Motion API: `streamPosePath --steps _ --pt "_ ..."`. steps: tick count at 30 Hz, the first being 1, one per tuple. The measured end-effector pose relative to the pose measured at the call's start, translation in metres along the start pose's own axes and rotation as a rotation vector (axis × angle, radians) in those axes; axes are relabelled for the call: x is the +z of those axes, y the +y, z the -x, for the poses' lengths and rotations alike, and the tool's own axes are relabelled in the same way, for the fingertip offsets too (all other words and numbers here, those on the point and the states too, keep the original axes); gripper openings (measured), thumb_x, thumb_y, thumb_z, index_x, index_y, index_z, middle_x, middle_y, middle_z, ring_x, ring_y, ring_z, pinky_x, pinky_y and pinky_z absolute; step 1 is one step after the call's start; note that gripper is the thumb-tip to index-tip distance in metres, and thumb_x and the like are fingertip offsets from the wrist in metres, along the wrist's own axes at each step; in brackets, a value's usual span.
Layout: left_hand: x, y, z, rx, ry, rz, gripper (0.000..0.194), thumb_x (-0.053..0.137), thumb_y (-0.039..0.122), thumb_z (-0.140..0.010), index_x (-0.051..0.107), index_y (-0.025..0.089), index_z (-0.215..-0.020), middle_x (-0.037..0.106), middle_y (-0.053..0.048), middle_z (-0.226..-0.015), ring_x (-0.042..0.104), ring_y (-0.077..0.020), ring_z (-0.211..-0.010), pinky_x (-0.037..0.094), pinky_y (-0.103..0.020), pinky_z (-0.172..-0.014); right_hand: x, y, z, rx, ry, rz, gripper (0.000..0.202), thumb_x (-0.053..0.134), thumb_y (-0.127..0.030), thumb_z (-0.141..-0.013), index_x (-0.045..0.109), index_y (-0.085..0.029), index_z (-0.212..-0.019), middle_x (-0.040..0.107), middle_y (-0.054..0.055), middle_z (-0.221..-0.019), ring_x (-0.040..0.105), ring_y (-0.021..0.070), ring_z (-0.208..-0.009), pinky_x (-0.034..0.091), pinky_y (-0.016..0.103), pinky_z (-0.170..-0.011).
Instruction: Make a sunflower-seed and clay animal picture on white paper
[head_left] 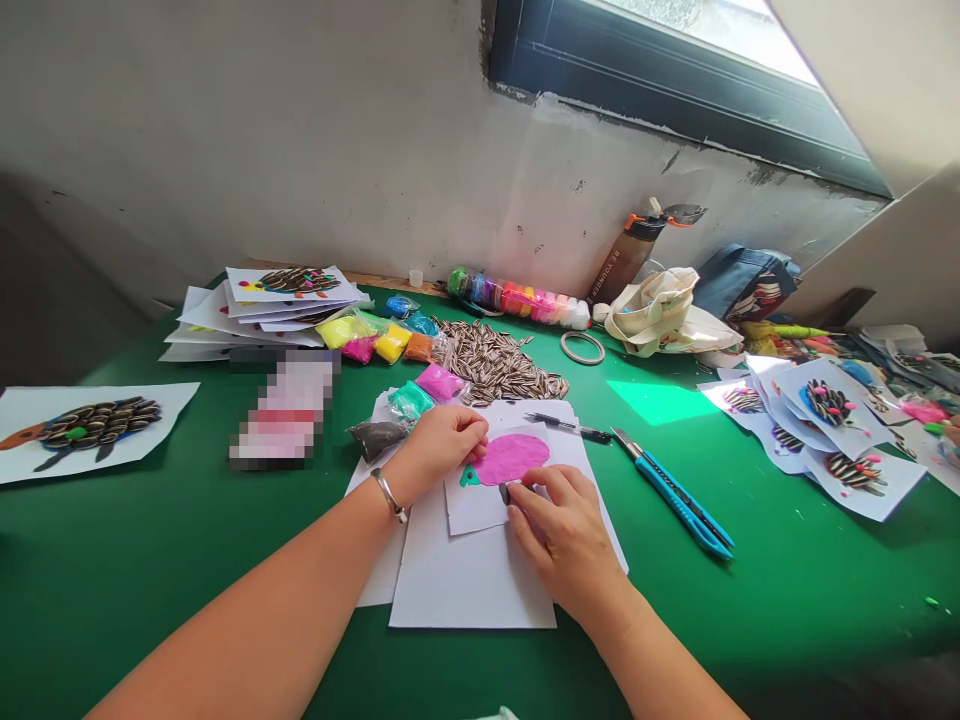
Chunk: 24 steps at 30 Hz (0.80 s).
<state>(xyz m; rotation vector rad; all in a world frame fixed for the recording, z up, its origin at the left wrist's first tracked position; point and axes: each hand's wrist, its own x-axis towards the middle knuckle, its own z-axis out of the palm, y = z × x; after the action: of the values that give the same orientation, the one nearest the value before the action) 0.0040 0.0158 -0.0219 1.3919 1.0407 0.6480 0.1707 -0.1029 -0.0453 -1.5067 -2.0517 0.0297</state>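
Observation:
A small white card (472, 517) lies on larger white sheets (472, 590). It bears a flat pink clay oval (517, 457) with a green clay head (469, 476) at its left end. My left hand (442, 445), with a silver bangle at the wrist, is just above the head, its fingers curled together; whatever they hold is hidden. My right hand (566, 530) touches a small dark grey clay piece (505, 493) at the oval's lower edge, its index finger and thumb around it. A black pen (574, 428) rests on the sheets behind my right hand.
Sunflower seeds (495, 362) are heaped behind the sheets, beside bags of coloured clay (392, 343). A blue cutter (679, 497) lies to the right. Seed-covered cards (829, 405) are at the right, with a stack of cards (262, 310) back left. A bottle (626, 260) stands by the wall.

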Motion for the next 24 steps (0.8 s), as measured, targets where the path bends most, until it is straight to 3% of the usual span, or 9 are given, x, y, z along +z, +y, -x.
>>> streamPosePath --steps 11,18,24 --pt "0.001 0.001 0.001 0.068 0.014 -0.19 0.025 0.047 0.026 -0.084 0.05 0.018 -0.061 0.06 -0.001 -0.062 0.06 -0.0136 -0.057 0.048 -0.024 -0.053 0.0 -0.004 0.0 -0.068 -0.004 0.061 0.019 0.054 -0.017 -0.09 0.07 -0.019 -0.102 0.064 0.007 -0.091 0.051 0.0236 -0.093 0.041 0.043 -0.087" --pt "-0.001 0.008 0.011 0.307 0.14 -0.553 0.029 0.044 0.023 -0.09 0.051 0.019 -0.063 0.054 0.0 -0.063 0.049 -0.0154 -0.063 0.036 -0.029 -0.061 -0.001 -0.005 0.0 -0.043 0.017 0.036 0.021 0.054 -0.019 -0.091 0.07 -0.02 -0.104 0.064 0.009 -0.099 0.053 0.0245 -0.097 0.042 0.044 -0.089" --pt "0.001 0.001 0.01 0.472 0.027 -0.748 0.021 0.044 0.016 -0.093 0.058 0.018 -0.077 0.061 -0.004 -0.079 0.053 -0.0178 -0.076 0.04 -0.031 -0.072 -0.005 0.017 0.013 0.108 0.062 -0.028 0.022 0.054 -0.022 -0.092 0.07 -0.022 -0.107 0.064 0.008 -0.1 0.055 0.0235 -0.094 0.046 0.041 -0.083"
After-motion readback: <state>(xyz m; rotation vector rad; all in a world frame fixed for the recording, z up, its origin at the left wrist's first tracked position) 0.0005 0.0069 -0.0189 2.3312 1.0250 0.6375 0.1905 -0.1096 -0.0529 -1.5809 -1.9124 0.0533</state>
